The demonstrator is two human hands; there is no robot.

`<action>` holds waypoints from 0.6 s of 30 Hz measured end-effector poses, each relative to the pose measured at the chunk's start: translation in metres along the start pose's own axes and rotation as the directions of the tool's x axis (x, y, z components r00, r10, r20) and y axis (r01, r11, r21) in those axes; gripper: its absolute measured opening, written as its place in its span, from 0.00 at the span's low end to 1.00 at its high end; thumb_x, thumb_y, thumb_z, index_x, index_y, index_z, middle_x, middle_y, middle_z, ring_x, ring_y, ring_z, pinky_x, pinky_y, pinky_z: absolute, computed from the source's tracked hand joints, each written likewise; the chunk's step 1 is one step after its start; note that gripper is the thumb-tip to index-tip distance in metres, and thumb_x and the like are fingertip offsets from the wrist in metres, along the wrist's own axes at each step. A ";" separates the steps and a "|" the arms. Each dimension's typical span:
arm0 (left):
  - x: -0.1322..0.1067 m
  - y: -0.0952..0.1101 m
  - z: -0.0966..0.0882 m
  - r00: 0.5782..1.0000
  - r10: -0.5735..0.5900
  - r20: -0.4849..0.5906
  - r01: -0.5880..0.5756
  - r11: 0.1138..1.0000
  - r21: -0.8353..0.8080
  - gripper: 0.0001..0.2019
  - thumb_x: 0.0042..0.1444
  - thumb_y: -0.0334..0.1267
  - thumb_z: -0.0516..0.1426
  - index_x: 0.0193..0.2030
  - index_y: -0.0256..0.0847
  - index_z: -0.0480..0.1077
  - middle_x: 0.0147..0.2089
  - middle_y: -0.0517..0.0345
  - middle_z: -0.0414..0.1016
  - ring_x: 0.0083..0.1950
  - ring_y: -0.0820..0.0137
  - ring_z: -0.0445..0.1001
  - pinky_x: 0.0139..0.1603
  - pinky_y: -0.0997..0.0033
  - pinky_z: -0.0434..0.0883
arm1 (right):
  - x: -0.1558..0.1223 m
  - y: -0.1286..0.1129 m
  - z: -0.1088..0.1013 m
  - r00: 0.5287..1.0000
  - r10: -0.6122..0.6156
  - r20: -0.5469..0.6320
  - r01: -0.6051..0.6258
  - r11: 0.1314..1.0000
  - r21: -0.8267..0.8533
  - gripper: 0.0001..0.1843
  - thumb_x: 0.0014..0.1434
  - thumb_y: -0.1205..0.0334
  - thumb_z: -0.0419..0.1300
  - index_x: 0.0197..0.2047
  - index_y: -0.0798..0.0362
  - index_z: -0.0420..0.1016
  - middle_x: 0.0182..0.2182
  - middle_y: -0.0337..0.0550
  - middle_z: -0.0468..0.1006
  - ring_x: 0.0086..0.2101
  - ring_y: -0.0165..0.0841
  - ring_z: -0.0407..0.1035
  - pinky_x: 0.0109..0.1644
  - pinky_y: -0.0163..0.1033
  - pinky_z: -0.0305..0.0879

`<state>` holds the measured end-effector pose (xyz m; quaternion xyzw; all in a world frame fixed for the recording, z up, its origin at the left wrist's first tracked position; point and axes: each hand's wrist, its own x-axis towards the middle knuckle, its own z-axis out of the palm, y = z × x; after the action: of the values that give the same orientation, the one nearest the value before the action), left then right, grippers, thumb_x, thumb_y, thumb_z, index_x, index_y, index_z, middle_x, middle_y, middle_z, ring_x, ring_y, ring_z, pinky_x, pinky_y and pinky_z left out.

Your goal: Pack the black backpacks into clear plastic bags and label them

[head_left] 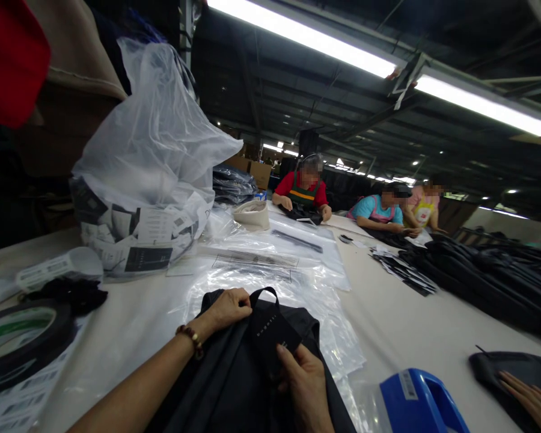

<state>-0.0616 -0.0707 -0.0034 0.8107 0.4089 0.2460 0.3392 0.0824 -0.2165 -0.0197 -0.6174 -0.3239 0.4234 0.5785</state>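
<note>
A black bag [220, 379] with a small loop handle [267, 290] at its top lies in front of me. My right hand [306, 379] pinches a black hang tag [273, 331] with pale lettering, thumb on its face, against the bag. My left hand [229, 308] is closed at the bag's top edge, its fingertips touching the left foot of the loop. What those fingers pinch is hidden. Under and beyond the bag spread clear plastic bags [315, 313], shiny and flat on the table [388, 325].
A clear sack of printed tags [148, 228] stands at left, near a black tape roll [27, 337]. A blue tape dispenser [421, 400] sits at right front. Another person's hand [529, 397] rests on a black item at far right. Black goods [487, 276] pile behind; co-workers [304, 186] sit across.
</note>
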 end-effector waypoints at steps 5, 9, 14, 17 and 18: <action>0.003 0.003 0.007 0.995 -0.067 -0.078 0.071 0.996 0.051 0.13 0.46 0.43 0.53 0.17 0.40 0.57 0.22 0.63 0.62 0.29 0.71 0.64 0.31 0.73 0.59 | -0.001 0.005 0.005 1.000 -0.026 -0.006 0.026 0.999 0.045 0.22 0.39 0.45 0.65 0.25 0.58 0.73 0.14 0.36 0.67 0.13 0.24 0.59 0.13 0.28 0.50; 0.006 -0.001 0.013 0.993 -0.096 -0.073 0.104 0.988 0.111 0.15 0.42 0.43 0.56 0.16 0.41 0.54 0.22 0.64 0.60 0.28 0.71 0.62 0.30 0.72 0.57 | -0.002 0.010 0.006 0.998 0.054 0.041 -0.057 0.996 0.063 0.18 0.36 0.50 0.65 0.23 0.57 0.70 0.13 0.35 0.67 0.12 0.26 0.61 0.12 0.27 0.51; 0.007 -0.007 0.018 0.997 -0.065 -0.042 0.072 0.980 0.188 0.14 0.41 0.40 0.56 0.16 0.41 0.54 0.26 0.61 0.63 0.32 0.68 0.65 0.35 0.70 0.58 | 0.000 0.010 0.005 0.977 0.163 0.134 -0.173 0.983 0.064 0.17 0.35 0.54 0.64 0.24 0.57 0.66 0.13 0.36 0.67 0.13 0.29 0.65 0.12 0.27 0.53; 0.005 -0.009 0.018 0.999 -0.029 -0.026 0.034 0.974 0.223 0.13 0.42 0.41 0.55 0.16 0.41 0.54 0.27 0.60 0.64 0.33 0.68 0.65 0.36 0.69 0.59 | 0.002 0.011 0.007 0.988 0.139 0.059 -0.145 0.985 0.094 0.21 0.36 0.49 0.65 0.27 0.57 0.66 0.13 0.36 0.68 0.12 0.29 0.64 0.12 0.27 0.54; 0.005 -0.009 0.018 1.000 -0.011 -0.024 0.016 0.972 0.234 0.13 0.43 0.42 0.54 0.16 0.41 0.54 0.27 0.60 0.64 0.33 0.68 0.65 0.36 0.69 0.59 | 0.002 0.011 0.008 0.990 0.137 0.030 -0.139 0.985 0.099 0.23 0.37 0.47 0.64 0.28 0.56 0.66 0.14 0.36 0.68 0.12 0.29 0.64 0.12 0.28 0.55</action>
<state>-0.0512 -0.0694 -0.0215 0.8394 0.4444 0.2027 0.2383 0.0750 -0.2126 -0.0301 -0.6035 -0.2651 0.4854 0.5744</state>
